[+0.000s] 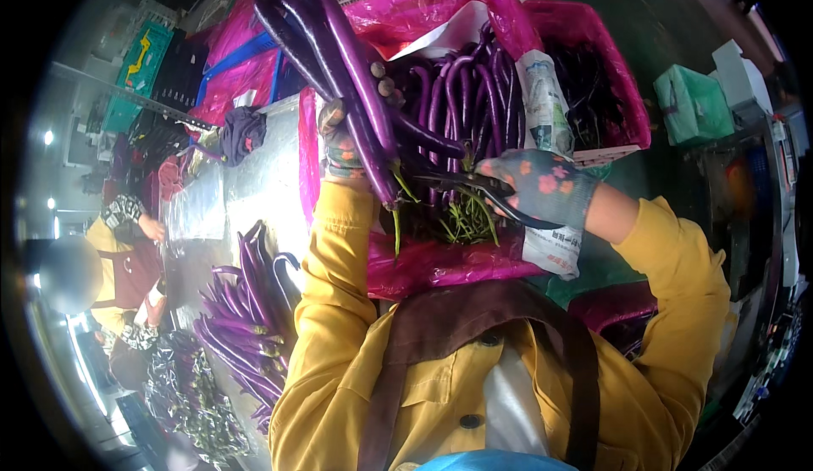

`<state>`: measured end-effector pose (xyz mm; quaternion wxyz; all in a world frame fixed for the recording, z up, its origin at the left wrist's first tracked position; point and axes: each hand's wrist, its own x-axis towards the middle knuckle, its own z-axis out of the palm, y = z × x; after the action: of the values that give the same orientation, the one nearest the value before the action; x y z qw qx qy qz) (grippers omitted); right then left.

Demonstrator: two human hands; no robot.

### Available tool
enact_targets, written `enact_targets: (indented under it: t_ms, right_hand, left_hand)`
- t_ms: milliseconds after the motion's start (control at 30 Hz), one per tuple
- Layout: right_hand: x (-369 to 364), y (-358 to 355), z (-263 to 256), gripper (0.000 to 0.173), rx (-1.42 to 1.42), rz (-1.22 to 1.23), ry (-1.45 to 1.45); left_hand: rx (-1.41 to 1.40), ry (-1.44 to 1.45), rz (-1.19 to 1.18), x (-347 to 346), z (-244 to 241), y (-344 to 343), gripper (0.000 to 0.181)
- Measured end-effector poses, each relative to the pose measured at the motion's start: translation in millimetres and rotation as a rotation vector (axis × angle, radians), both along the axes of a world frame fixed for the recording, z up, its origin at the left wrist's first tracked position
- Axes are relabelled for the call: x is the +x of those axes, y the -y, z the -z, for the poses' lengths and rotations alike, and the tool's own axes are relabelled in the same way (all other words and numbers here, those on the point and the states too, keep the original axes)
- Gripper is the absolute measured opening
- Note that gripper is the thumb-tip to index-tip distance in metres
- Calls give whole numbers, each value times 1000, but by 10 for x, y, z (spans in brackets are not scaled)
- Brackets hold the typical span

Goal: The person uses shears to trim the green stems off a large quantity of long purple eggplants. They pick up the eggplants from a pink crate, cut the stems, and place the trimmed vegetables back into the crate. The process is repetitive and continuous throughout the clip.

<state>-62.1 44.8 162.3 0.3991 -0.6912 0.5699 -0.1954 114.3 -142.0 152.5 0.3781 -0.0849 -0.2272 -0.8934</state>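
My left hand (342,140), in a patterned knit glove, grips a bunch of several long purple eggplants (365,105). Their green stem ends hang toward me. In my right hand (549,182), gloved in grey with flower prints, is a pair of black-handled scissors (489,186). The blades point left, close to the stem ends of the bunch; whether they touch a stem I cannot tell. Beneath both hands stands a crate lined with pink plastic film (438,271). It holds many more eggplants (470,99) and a heap of green stem pieces (470,220).
A second pink-lined crate (619,71) of eggplants adjoins on the right, with printed paper (543,99) between. Left is a metal table (254,185) bearing piled eggplants (244,318) and a dark cloth (242,135). Another person (130,268) works across it. A green-lined box (692,105) stands far right.
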Motion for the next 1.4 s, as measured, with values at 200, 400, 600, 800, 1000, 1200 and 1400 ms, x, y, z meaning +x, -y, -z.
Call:
enact_targets:
  t_ms: [200,400,600,800,1000,1200,1400]
  right_hand:
    - [188,122,-120,37,-92,7,-199]
    - [199,149,-193,31,-134,-21,-399]
    - [47,128,-285,31,-92,-62,-497]
    - [-25,148,-374,31,-11,-118,-597]
    - [-174,7,-99,34,73,-209,-696]
    - [-120,136,-38,31,-217,-273,-918]
    - [136,380,129,31,-70,-348,-888]
  left_hand:
    - [-144,234,-101,-29,22,-73,69]
    - [-227,316,-65,45,190,63,63]
    - [-154,292,-73,11,345,106,40]
    - [-203,475,-238,68,689,280,40]
    - [-12,474,-217,243,696,414,49]
    - [-110,541,-238,217,434,311,52]
    - [-2,525,-274,257,873,420,43]
